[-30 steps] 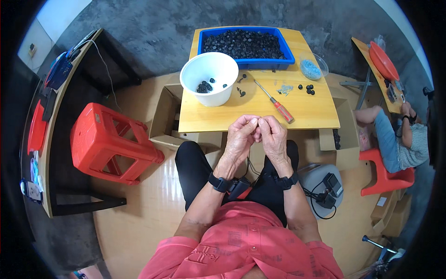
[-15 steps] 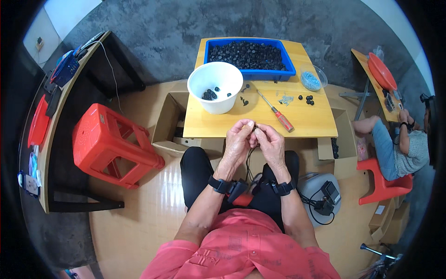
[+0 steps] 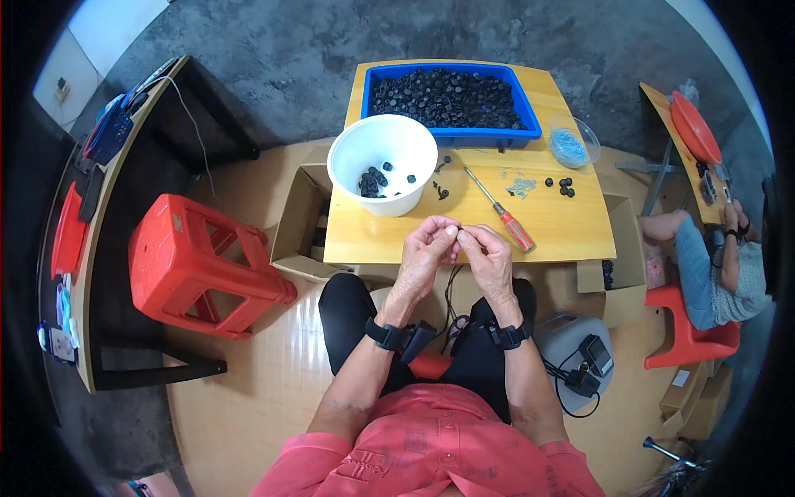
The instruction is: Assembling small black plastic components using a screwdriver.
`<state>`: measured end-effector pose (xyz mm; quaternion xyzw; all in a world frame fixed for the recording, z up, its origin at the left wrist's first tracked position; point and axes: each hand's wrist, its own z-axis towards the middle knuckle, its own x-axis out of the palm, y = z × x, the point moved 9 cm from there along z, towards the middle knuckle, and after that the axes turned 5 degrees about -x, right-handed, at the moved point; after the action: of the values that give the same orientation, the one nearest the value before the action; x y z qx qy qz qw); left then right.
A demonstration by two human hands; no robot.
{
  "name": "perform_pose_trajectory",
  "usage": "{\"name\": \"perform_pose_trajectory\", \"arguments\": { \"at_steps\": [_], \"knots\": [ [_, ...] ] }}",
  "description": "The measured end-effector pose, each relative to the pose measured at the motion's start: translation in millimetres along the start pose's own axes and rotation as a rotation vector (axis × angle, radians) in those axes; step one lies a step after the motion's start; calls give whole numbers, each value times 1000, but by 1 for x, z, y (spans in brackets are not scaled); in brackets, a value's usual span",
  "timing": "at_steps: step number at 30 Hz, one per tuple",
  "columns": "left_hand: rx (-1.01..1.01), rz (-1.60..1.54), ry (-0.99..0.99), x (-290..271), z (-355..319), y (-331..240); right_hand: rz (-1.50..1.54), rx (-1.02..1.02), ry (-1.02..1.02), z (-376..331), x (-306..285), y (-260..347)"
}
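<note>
My left hand (image 3: 424,253) and my right hand (image 3: 490,258) meet at the near edge of the wooden table (image 3: 571,232). Thumbs and fingertips of both are pinched together around a small dark piece (image 3: 460,229), mostly hidden by the fingers. Beyond my left hand stands a white bucket (image 3: 352,149) with several black round parts (image 3: 372,180) inside. A screwdriver (image 3: 515,229) with a red handle lies beyond my right hand. Further right are small loose screws (image 3: 521,187) and a few black caps (image 3: 566,187).
A blue tray (image 3: 472,137) heaped with black parts fills the table's far side. Beside it sits a clear bowl (image 3: 590,149) of small bluish pieces. Cardboard boxes (image 3: 300,217) flank the table. A red stool (image 3: 195,265) stands left; another person (image 3: 733,273) sits right.
The view has shifted slightly, so the table appears a little lower and larger. My hands stay pinched together, and the fingertips have turned slightly around the small piece.
</note>
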<state>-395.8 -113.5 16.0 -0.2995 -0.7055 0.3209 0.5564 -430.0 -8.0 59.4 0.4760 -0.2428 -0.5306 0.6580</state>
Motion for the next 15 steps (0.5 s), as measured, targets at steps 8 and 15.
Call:
{"name": "perform_pose_trajectory", "arguments": {
  "at_steps": [8, 15],
  "knots": [
    [85, 170, -92, -7, 22, 3, 67, 210, -81, 9, 3, -38],
    [-4, 58, -67, -20, 40, 4, 326, 469, -7, 13, 13, -61]
  ]
}}
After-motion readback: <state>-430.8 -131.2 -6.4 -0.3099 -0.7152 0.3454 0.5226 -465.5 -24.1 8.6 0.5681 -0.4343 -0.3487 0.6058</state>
